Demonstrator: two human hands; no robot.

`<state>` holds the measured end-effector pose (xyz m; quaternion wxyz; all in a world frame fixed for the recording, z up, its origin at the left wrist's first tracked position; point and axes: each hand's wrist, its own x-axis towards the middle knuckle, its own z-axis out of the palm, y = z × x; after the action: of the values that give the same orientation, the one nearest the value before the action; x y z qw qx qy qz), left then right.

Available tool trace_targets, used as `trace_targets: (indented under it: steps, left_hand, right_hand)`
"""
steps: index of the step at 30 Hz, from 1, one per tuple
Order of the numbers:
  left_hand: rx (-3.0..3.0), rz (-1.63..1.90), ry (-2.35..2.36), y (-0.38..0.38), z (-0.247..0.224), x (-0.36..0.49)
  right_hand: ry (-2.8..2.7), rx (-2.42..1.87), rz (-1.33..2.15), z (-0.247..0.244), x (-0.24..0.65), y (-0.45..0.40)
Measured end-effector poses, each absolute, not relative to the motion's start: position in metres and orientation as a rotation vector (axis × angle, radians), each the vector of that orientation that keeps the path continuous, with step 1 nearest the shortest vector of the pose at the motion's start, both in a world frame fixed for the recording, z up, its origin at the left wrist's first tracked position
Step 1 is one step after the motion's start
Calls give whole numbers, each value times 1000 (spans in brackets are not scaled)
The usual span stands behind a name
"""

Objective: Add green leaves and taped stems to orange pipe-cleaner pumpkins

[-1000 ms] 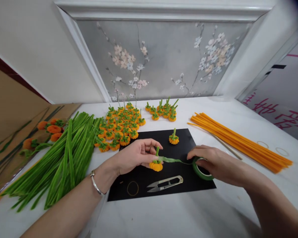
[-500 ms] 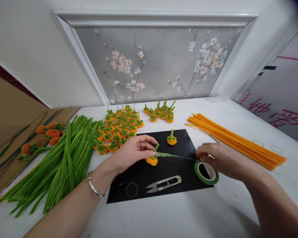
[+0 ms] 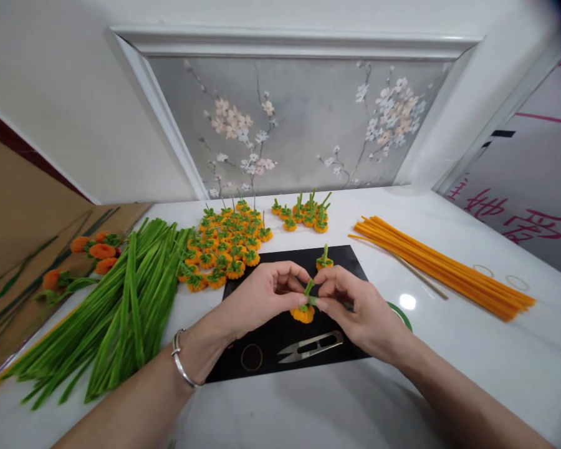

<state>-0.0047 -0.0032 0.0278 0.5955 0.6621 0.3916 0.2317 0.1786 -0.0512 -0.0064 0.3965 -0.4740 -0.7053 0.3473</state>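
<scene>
My left hand (image 3: pixel 264 296) pinches the green stem of an orange pipe-cleaner flower (image 3: pixel 302 313), its head hanging downward above the black mat (image 3: pixel 271 349). My right hand (image 3: pixel 355 305) meets it from the other side, fingertips closed on a short stretch of pale green floral tape (image 3: pixel 313 300) against the stem. Just behind the fingers stands another orange flower (image 3: pixel 325 262) on the mat. Thread snips (image 3: pixel 311 347) lie in front of both hands. Of the green tape roll (image 3: pixel 402 315), only an edge shows past my right hand.
Green pipe cleaners (image 3: pixel 126 305) are heaped on the left, near several orange flowers (image 3: pixel 101 251) on brown board. Many finished flower heads (image 3: pixel 229 240) cluster at the back, with a smaller group (image 3: pixel 306 215) beside them. Orange pipe cleaners (image 3: pixel 444 268) lie right. A rubber band (image 3: pixel 251 357) rests on the mat.
My right hand has moved left from the tape roll to the flower's stem, and the tape stretched between the hands is now short. My left hand and the flower shifted slightly right.
</scene>
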Motion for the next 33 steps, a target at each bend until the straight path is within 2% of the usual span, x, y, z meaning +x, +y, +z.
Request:
trace_targets:
  steps: [8, 13, 17, 24, 33]
  left_hand:
    - [1673, 549, 929, -8, 27, 0]
    - [1886, 574, 987, -15, 21, 4]
    - [1899, 495, 970, -15, 18, 5]
    - [1673, 404, 894, -11, 13, 6]
    - [1593, 500, 969, -9, 18, 3]
  right_hand:
    - [-1739, -1154, 1081, -6, 182, -52]
    - [-1867, -1333, 913, -6, 179, -51]
    - [-1986, -1317, 799, -4, 177, -51]
    - [-2090, -1277, 736, -5, 175, -52]
    - [-1934, -1418, 818, -2, 181, -52]
